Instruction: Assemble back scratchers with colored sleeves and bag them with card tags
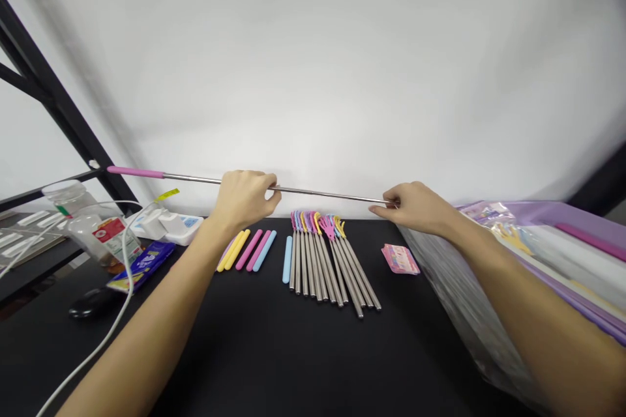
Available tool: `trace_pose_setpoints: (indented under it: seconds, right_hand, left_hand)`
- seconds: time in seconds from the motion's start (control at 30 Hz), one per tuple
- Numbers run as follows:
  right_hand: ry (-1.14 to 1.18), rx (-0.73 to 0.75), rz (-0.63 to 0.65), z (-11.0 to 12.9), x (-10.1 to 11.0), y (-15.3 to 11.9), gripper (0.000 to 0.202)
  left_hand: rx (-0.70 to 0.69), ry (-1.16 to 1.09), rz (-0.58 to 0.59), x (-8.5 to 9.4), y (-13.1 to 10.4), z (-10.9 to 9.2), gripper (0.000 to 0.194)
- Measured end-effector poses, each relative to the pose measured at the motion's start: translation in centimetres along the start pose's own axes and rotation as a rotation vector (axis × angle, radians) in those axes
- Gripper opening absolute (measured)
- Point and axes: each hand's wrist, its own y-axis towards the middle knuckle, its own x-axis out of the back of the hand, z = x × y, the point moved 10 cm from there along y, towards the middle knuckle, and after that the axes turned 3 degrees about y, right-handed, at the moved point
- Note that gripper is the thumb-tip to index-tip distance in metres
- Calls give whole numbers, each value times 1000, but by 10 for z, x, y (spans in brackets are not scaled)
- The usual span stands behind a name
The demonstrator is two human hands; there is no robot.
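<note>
Above the black table [254,352], a long thin metal rod [323,193] with a pink handle [135,172] stretches across both hands. The left hand [247,199] has its fingers curled in around the rod's middle; the right hand [418,207] pinches the far end. It would be best to hold softly and keep the rod straight, so it won't bend. Below lie metal back scratchers [317,267] and loose coloured grips [252,251]. Pink cards [402,260], a jar's red label [108,229] and a blue packet [147,264] have print I can't read.
</note>
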Motion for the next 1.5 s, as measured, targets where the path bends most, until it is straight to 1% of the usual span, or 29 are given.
trace_pose_setpoints:
  seconds: [0.1, 0.17, 0.23, 0.27, 0.3, 0.37, 0.5, 0.57, 0.63, 0.7, 0.83, 1.03, 1.1, 1.2, 1.23, 1.27, 1.3, 1.33, 1.37, 1.4, 1.43, 1.5]
  right_hand:
    - [-5, -7, -2, 10, 0, 0, 48]
    - [-20, -23, 10, 11, -2, -1, 50]
    - [-19, -26, 35, 9, -7, -3, 52]
    - [-12, -20, 47, 9, -10, -4, 53]
    - [1, -14, 58, 9, -12, -4, 54]
    - [41, -9, 72, 8, -14, -4, 55]
    - [119, 11, 49, 12, -9, -1, 55]
    - [127, 28, 29, 14, -6, 0, 53]
    - [122, 33, 31, 13, -7, 1, 51]
    - [109, 31, 39, 12, -10, 1, 50]
    - [96, 26, 33, 11, -12, 1, 48]
    - [150, 38, 25, 18, -9, 0, 46]
    - [152, 58, 31, 31, -11, 0, 44]
    - [131, 129, 46, 62, -15, 0, 43]
    - [130, 143, 40, 71, -15, 1, 43]
    - [133, 149, 31, 77, -15, 1, 43]
    - [133, 146, 24, 79, -13, 2, 43]
    - [127, 135, 18, 78, -12, 3, 42]
    - [111, 120, 11, 74, -9, 4, 41]
    - [84, 102, 0, 67, -6, 4, 40]
    - [52, 83, -15, 58, -1, 4, 38]
    - [-10, 46, -53, 37, 9, 3, 35]
  left_hand:
    - [-102, -1, 12, 1, -1, -34, 29]
    - [-146, -22, -17, 6, -1, -52, 30]
    - [-167, -31, -53, 13, -1, -62, 29]
    - [-176, -29, -63, 15, 0, -63, 29]
    - [-178, -27, -71, 16, 0, -61, 28]
    - [-156, -30, -75, 16, 0, -50, 25]
    - [-71, -58, -60, 9, 1, -15, 21]
    - [-29, -61, -63, 7, 1, -1, 21]
    - [-6, -69, -58, 4, 1, 5, 21]
    - [-12, -80, -40, 2, 1, 2, 21]
    - [-33, -66, -47, 3, 2, -12, 22]
    - [-32, -78, -47, 7, 0, -30, 24]
    - [-67, -98, -32, 6, -2, -45, 23]
    - [-190, -122, -6, 5, -3, -77, 23]
    - [-224, -130, -5, 5, -2, -85, 23]
    - [-253, -143, -5, 5, -2, -90, 23]
    - [-272, -153, -5, 6, -1, -91, 22]
    - [-279, -158, 0, 5, 0, -87, 21]
    - [-271, -155, 6, 5, 2, -79, 20]
    - [-247, -142, 15, 3, 3, -66, 20]
    - [-200, -125, 26, 1, 4, -49, 23]
    - [-102, -115, 42, -3, 5, -13, 36]
